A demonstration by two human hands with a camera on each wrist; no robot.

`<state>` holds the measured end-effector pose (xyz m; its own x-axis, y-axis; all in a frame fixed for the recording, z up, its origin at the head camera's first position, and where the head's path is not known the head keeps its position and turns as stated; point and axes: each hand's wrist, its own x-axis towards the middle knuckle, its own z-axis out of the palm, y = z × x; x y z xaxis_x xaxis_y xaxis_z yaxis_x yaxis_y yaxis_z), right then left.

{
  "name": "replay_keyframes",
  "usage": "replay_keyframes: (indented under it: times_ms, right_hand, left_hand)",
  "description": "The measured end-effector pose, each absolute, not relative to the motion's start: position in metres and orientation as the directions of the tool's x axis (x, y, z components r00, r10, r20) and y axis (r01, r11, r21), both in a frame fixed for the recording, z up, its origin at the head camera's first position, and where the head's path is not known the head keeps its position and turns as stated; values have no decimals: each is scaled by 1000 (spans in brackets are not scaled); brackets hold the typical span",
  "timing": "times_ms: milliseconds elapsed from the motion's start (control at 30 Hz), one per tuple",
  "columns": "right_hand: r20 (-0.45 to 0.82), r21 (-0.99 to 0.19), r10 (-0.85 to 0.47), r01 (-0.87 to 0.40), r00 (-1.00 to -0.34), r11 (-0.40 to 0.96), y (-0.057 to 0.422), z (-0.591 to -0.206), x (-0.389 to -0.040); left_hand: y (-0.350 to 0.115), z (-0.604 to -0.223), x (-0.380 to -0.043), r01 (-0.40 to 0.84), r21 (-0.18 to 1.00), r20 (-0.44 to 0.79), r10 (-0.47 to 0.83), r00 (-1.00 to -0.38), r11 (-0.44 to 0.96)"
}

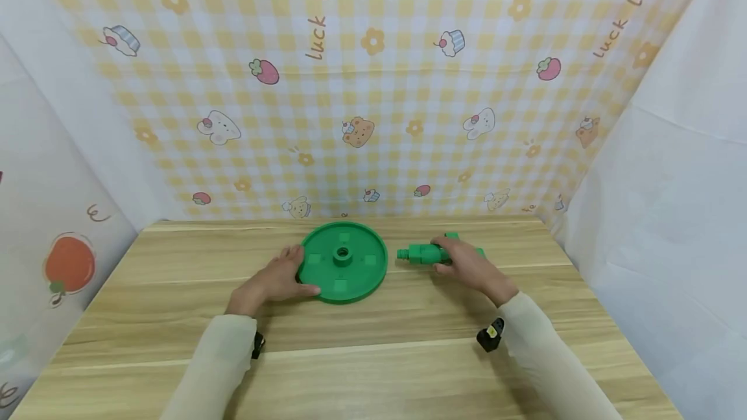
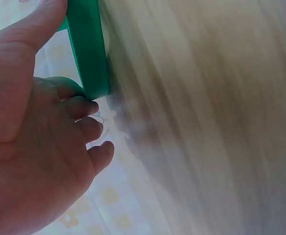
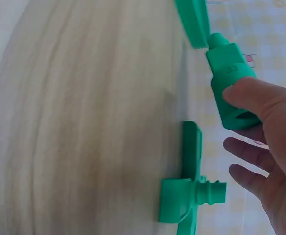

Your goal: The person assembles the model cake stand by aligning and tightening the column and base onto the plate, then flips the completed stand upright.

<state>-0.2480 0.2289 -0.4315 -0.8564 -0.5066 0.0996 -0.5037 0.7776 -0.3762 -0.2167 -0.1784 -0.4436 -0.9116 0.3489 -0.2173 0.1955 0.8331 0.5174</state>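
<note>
A round green plastic disc [image 1: 362, 280] with a raised rim and a hollow socket in its centre is at the middle of the table. My left hand [image 1: 280, 277] holds its left edge, thumb at the near side and fingers at the far side. In the left wrist view, the little fingers curl loosely below the disc's rim [image 2: 89, 54]. To the right, my right hand [image 1: 469, 266] pinches a green cylindrical connector [image 1: 423, 253] between thumb and fingers. Its narrow ribbed tip points left at the disc. The connector's far end is covered by the hand.
Beside the right hand, a green cross-shaped piece [image 3: 175, 200] with a ribbed stub lies on the wooden table [image 1: 373, 368]. A checked cloth [image 1: 373, 96] hangs behind the table, with white cloth [image 1: 665, 180] at the right side.
</note>
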Motion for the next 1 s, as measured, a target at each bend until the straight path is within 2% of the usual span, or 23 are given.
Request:
replay_keyframes:
  times_ms: [133, 467, 1000]
  right_hand:
    - [112, -468, -449, -445, -887, 763, 225, -426, -250]
    - [194, -663, -401, -421, -895, 619, 204, -422, -257]
    - [197, -702, -398, -412, -896, 581, 162, -413, -263]
  left_hand:
    - [-171, -444, -217, 196, 521, -213, 349, -913, 831]
    - [-150, -449, -219, 212, 502, -202, 353, -914, 838]
    - [-125, -447, -220, 208, 459, -211, 334, -919, 863]
